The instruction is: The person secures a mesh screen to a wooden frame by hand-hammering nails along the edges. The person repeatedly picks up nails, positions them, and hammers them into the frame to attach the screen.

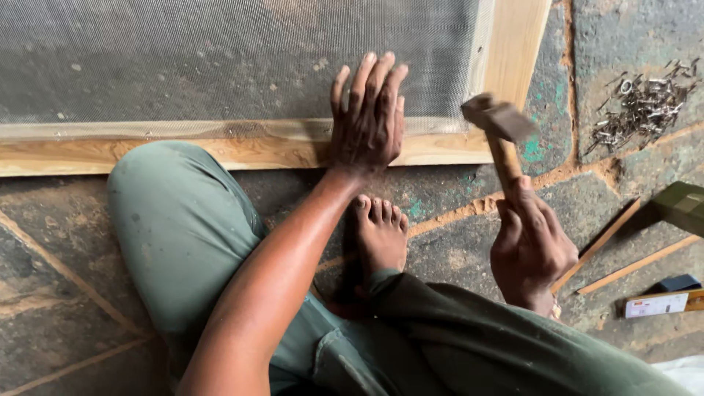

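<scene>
Left hand (367,117) flat, fingers spread, pressing mesh (220,51) onto wooden frame (242,150) at 12 o'clock. Right hand (532,246) fisted round hammer (502,139), head raised by frame corner at 1. Nail pile (642,106) at 2. Mesh edge looks partly fixed; can't tell how much remains.

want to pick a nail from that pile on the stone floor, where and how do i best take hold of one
Judging by the view, come from straight above with fingertips at the loose edge of the nail pile, where single nails lie flat and apart. Pinch one across its thin shank near the head; the middle is tangled. The right hand, nearer the pile, holds the hammer; the left hand lies flat on the wooden frame.
</scene>
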The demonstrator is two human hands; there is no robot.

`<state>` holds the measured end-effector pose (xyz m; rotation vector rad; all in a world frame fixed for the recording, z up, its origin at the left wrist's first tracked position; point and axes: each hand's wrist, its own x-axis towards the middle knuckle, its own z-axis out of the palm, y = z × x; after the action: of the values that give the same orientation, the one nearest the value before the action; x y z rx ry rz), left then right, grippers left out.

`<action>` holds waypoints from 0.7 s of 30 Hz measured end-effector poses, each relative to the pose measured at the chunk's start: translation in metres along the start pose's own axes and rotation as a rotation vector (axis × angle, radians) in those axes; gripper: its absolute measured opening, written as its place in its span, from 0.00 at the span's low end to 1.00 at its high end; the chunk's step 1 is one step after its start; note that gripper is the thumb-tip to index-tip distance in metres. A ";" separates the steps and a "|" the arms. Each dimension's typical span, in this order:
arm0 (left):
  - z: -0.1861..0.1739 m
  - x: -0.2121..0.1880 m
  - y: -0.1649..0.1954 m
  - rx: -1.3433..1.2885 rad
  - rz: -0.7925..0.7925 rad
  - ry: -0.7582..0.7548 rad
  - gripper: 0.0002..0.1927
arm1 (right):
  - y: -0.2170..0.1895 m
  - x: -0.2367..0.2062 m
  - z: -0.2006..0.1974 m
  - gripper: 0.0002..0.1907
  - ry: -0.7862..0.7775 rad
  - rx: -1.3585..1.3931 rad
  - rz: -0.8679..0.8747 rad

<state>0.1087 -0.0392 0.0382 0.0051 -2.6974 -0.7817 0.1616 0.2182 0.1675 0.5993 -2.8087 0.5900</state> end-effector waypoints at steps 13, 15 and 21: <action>0.003 -0.006 0.005 -0.029 0.012 0.012 0.22 | 0.008 -0.019 0.001 0.13 -0.249 -0.026 0.093; 0.002 -0.006 0.005 -0.020 0.010 0.006 0.22 | 0.008 -0.021 -0.001 0.14 -0.198 -0.070 0.090; -0.005 -0.009 0.010 -0.025 0.028 0.020 0.22 | -0.001 -0.011 -0.017 0.17 -0.449 -0.105 0.161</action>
<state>0.1199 -0.0329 0.0443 -0.0302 -2.6633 -0.8023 0.1738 0.2288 0.1799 0.5445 -3.3094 0.3656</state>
